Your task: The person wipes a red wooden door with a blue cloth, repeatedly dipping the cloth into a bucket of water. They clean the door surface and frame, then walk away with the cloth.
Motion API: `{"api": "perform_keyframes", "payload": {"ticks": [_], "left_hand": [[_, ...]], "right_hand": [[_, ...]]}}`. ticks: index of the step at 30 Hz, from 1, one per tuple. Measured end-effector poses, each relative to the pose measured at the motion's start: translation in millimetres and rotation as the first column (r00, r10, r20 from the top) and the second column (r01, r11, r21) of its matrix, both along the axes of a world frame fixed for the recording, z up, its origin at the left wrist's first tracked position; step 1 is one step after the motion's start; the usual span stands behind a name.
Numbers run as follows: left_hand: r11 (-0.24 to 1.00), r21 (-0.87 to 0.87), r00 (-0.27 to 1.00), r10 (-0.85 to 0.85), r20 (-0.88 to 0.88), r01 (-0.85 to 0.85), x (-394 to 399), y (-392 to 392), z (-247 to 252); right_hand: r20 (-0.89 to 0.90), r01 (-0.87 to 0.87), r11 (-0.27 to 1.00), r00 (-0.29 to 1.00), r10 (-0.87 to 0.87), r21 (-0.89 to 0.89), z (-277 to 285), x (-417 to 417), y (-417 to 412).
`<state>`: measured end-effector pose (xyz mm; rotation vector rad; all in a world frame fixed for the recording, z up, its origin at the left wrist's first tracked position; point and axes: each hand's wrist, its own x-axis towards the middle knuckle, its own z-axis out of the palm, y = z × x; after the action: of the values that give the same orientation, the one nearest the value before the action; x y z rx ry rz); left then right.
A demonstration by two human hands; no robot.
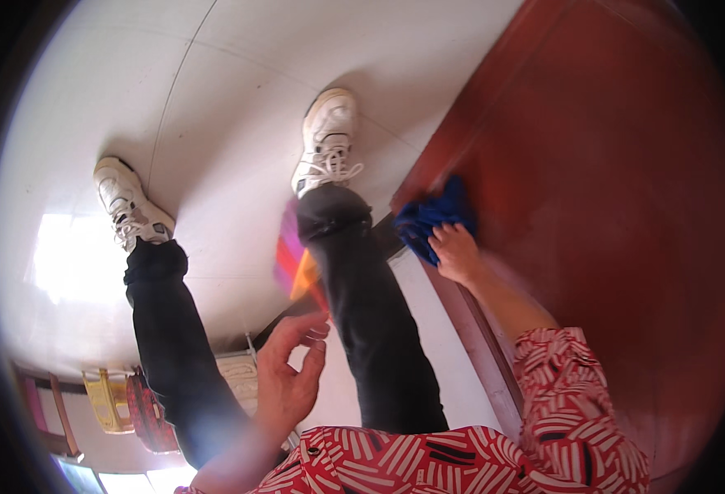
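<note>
My right hand [457,254] grips a bunched dark blue cloth [431,219]. The cloth lies against a dark red painted panel [603,204], close to its edge; whether the panel is a door or a tabletop I cannot tell. My left hand [291,365] hangs before my body with curled fingers. Between its thumb and fingertips shows a gap, and no held thing is visible there. Just beyond those fingertips is a blurred orange, red and purple thing [291,256], partly hidden behind my right trouser leg [375,321].
My white sneakers [331,133] stand apart on a pale, glossy tiled floor [227,123]. Toward the lower left are a yellow plastic stool [108,404] and a red patterned object [149,410]. A pale wall [443,333] borders the red panel's edge.
</note>
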<state>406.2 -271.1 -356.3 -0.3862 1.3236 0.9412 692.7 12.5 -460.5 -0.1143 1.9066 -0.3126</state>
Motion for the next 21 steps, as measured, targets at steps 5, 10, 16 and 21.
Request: {"api": "perform_keyframes", "payload": {"ticks": [5,10,16,21], "left_hand": [[1.0,-0.012,0.999,-0.021,0.033,0.022,-1,0,-5],[0.999,-0.035,0.998,0.036,0.046,-0.035,-14,-14,-5],[0.997,0.021,0.997,0.075,0.011,-0.076,-19,-15,-5],[0.988,0.01,0.988,0.154,0.016,-0.154,-19,-15,-7]], "right_hand": [[-0.412,0.065,0.904,0.902,0.128,0.422,-47,-134,80],[-0.239,0.213,0.896,0.963,-0.125,0.389,-86,-95,47],[0.215,0.08,0.987,0.97,-0.11,0.142,-53,-4,-45],[0.102,-0.024,0.99,0.995,0.01,0.136,20,-45,9]]}}
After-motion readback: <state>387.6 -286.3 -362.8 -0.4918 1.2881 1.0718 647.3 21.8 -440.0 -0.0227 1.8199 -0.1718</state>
